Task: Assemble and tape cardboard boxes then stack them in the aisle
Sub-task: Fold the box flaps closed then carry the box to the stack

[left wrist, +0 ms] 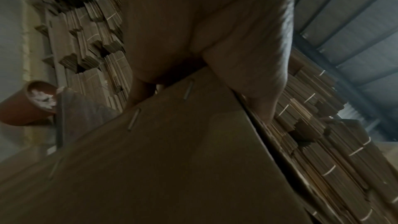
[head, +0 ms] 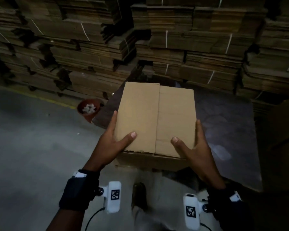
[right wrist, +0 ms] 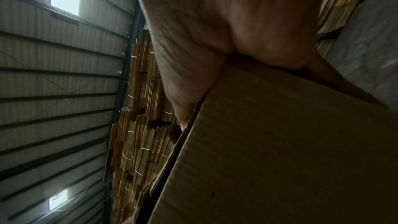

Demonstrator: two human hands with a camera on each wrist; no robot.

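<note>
From the head view, the cardboard box (head: 155, 119) sits at the centre of the frame on a dark table (head: 223, 124), its two top flaps folded shut and meeting along an untaped seam. The left hand (head: 112, 145) clasps the box's lower-left corner, thumb laid on the top flap and fingers down the side; the right hand (head: 195, 147) mirrors it at the lower-right corner. Bundled flat cartons (head: 190, 47) fill the upper frame, and a red pot (head: 88, 108) stands at centre left on the floor.

In the left wrist view, the palm fills the upper centre and the box wall, crossed by metal staples (left wrist: 134, 119), spreads below it; the thumb (left wrist: 262, 91) hooks over the flap edge at right.

In the right wrist view, the hand wraps the box edge at centre, though the dim light probably hides how far the fingers reach.

The box looks empty, so light, stiff along its creases but easily dented on the panels; the unsealed flaps may spring up. Holding opposite corners with thumbs pinning the flaps seems the soundest hold.
</note>
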